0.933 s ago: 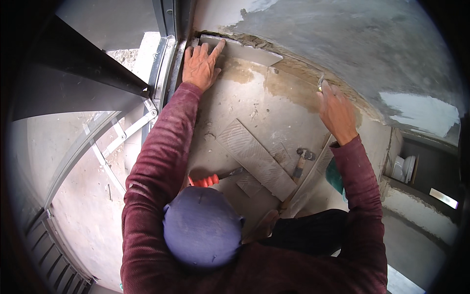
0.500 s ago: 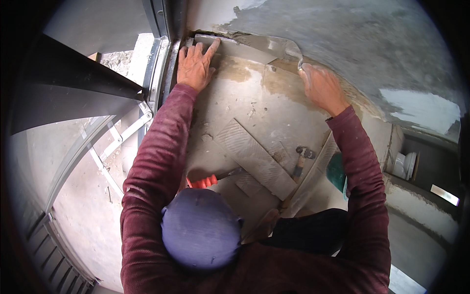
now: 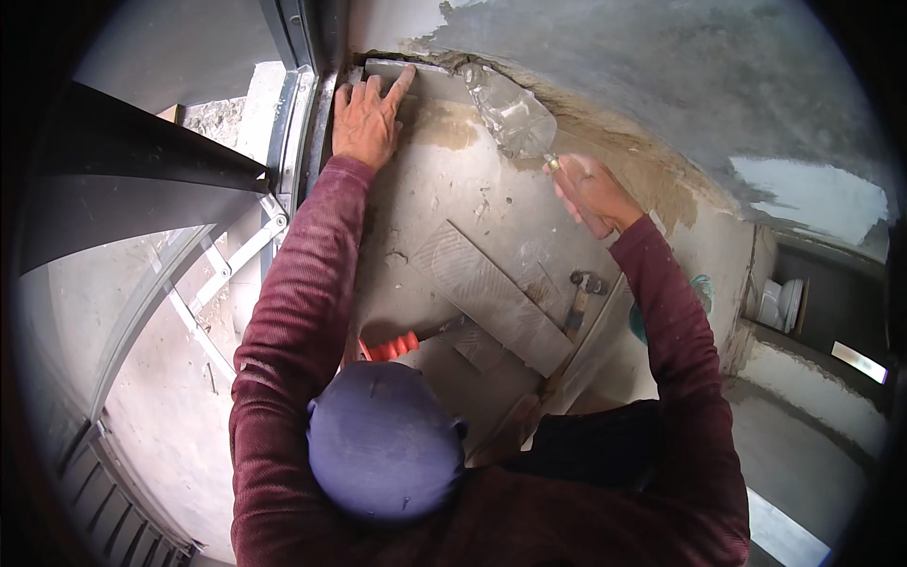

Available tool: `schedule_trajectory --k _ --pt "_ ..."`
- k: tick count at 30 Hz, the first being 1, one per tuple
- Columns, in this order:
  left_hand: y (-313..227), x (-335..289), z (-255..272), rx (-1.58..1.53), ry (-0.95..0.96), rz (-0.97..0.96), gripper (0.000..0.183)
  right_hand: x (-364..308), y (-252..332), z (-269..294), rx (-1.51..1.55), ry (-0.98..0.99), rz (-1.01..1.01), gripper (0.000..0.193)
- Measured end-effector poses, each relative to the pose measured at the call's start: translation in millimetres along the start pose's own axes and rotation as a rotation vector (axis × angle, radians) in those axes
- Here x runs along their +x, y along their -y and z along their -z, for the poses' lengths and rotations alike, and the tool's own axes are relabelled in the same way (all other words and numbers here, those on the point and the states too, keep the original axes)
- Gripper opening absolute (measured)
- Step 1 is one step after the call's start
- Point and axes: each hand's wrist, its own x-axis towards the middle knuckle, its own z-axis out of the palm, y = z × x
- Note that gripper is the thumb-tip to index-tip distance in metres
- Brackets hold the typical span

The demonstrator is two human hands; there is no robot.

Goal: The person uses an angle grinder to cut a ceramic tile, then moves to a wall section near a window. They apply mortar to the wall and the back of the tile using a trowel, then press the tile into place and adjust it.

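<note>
My left hand (image 3: 367, 123) lies with its fingers spread over the left end of a narrow grey tile strip (image 3: 436, 83), which runs along the foot of the wall beside the door frame. My right hand (image 3: 593, 194) is closed round the handle of a trowel (image 3: 515, 115). The trowel's broad blade, smeared with wet grey mortar, covers the strip's right end from above; whether it touches the strip I cannot tell. Brownish damp patches mark the floor by the strip.
A larger tile piece with ridged markings (image 3: 487, 293) lies mid-floor, beside a hammer (image 3: 578, 307) and a tool with a red handle (image 3: 389, 347). A green container (image 3: 638, 323) is partly behind my right arm. A metal door frame (image 3: 300, 123) stands left; a rounded blue-purple cloth shape (image 3: 385, 439) is low in view.
My right hand has drawn back left and nearer, and the trowel blade has turned to show its broad, mortar-smeared face. My left hand stays on the strip.
</note>
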Motion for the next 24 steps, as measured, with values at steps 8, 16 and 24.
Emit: schedule_trajectory --k 8,16,24 --pt "3 -2 -5 0.005 -0.033 -0.01 0.091 -35 23 24 -0.023 -0.002 -0.113 0.044" --pt "3 0 -3 0.007 -0.014 -0.003 0.081 -23 53 5 -0.103 0.118 -0.002 0.047" --pt "3 -1 -6 0.008 -0.039 -0.017 0.082 4 59 17 0.085 0.201 -0.129 0.043"
